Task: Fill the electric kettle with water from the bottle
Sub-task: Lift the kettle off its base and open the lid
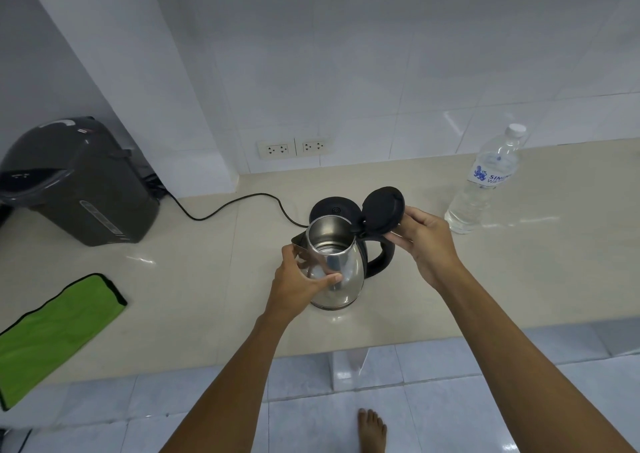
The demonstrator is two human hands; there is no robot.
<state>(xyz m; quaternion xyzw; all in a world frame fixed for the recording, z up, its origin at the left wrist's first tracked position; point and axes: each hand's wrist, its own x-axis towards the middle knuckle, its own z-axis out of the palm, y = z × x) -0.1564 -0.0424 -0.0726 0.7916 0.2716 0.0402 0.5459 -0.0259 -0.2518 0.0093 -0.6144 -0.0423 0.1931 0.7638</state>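
Observation:
A steel electric kettle [341, 265] with a black handle stands on the beige counter [214, 296], just in front of its black base [332, 208]. My left hand [299, 284] grips the kettle's body below the spout. Its black lid [383, 210] is swung up and back on the hinge, and my right hand [427, 239] pinches the lid's edge. The kettle's inside looks dry. A clear plastic water bottle [485, 182] with a white cap on stands upright at the right, apart from both hands.
A dark grey water dispenser [76, 182] sits at the far left. A green cloth [59, 328] lies at the counter's front left. A black cord [225, 206] runs from the base toward the wall; sockets [294, 147] are on the tiles. My bare foot [372, 430] is on the floor.

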